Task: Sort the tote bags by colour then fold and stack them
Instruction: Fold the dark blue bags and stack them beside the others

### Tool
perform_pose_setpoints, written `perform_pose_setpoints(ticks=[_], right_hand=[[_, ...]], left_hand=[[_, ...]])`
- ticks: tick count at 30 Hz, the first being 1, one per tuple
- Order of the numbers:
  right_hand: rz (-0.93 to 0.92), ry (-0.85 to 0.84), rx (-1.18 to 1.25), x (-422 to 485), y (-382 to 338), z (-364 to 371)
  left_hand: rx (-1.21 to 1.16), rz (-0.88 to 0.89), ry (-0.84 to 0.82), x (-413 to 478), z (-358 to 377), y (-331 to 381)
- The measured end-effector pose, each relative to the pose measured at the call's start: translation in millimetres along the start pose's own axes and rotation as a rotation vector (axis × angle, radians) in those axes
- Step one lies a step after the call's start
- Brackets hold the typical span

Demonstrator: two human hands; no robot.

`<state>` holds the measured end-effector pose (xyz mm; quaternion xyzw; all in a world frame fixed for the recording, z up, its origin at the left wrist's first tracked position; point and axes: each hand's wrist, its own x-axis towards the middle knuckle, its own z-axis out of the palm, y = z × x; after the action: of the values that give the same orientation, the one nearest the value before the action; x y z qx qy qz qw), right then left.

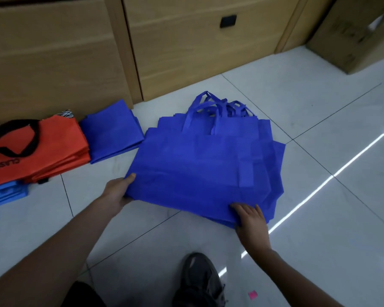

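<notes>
A pile of several dark blue tote bags [200, 165] lies flat on the white tiled floor, handles [217, 109] pointing away from me. My left hand [118, 191] grips the pile's near left corner, thumb on top and fingers under the fabric. At the near right corner my right hand [249, 218] rests on the top bag with fingers spread flat. A folded dark blue bag [112, 131] sits to the left of the pile. Further left is a stack of orange bags [42, 149] with black handles, lying on lighter blue bags [5, 193].
Wooden cabinet fronts [186, 45] stand right behind the bags. A cardboard box [359, 32] sits at the back right. My dark shoe [200, 280] is at the bottom centre, with a small pink scrap [252, 294] on the floor beside it.
</notes>
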<state>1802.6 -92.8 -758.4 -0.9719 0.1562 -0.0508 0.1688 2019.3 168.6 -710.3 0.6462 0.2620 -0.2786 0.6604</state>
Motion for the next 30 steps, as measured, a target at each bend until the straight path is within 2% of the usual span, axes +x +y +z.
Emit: perform_pose_setpoints(ticks=[3,4,5,8,13,14,16,17,19,21,23,26,30], right_hand=[[0.224,0.059,0.311,6,12,-31],[0.268,0.054,0.406,12,15,-41],[0.270,0.053,0.461,18,18,-50],[0.210,0.011,0.491,36,25,-81],[0.166,-0.114,0.494,62,25,-125],[0.168,-0.145,0.495,66,23,-131],[0.139,-0.192,0.450,74,20,-138],[0.119,-0.212,0.420,77,19,-139],[0.106,-0.227,0.399,82,19,-139],[0.158,-0.198,0.503,85,24,-138],[0.251,-0.147,0.687,87,26,-139],[0.373,-0.021,0.869,90,35,-137],[0.472,-0.078,0.974,87,54,-114]], left_hand=[[-0.216,0.093,-0.040,-10,-4,3],[-0.210,0.145,-0.040,-10,-8,2],[-0.118,0.217,-0.039,-10,-13,1],[0.373,0.364,-0.153,-6,-26,-5],[0.565,0.412,-0.174,-7,-12,4],[0.553,0.453,-0.138,-8,-4,6],[0.385,0.543,-0.050,-10,12,12],[0.321,0.580,-0.041,-10,17,15],[0.339,0.605,-0.120,-9,23,22],[0.416,0.586,-0.192,-2,22,24],[0.388,0.521,-0.195,-2,19,25],[0.312,0.521,-0.100,1,16,28],[0.229,0.417,-0.028,12,12,25]])
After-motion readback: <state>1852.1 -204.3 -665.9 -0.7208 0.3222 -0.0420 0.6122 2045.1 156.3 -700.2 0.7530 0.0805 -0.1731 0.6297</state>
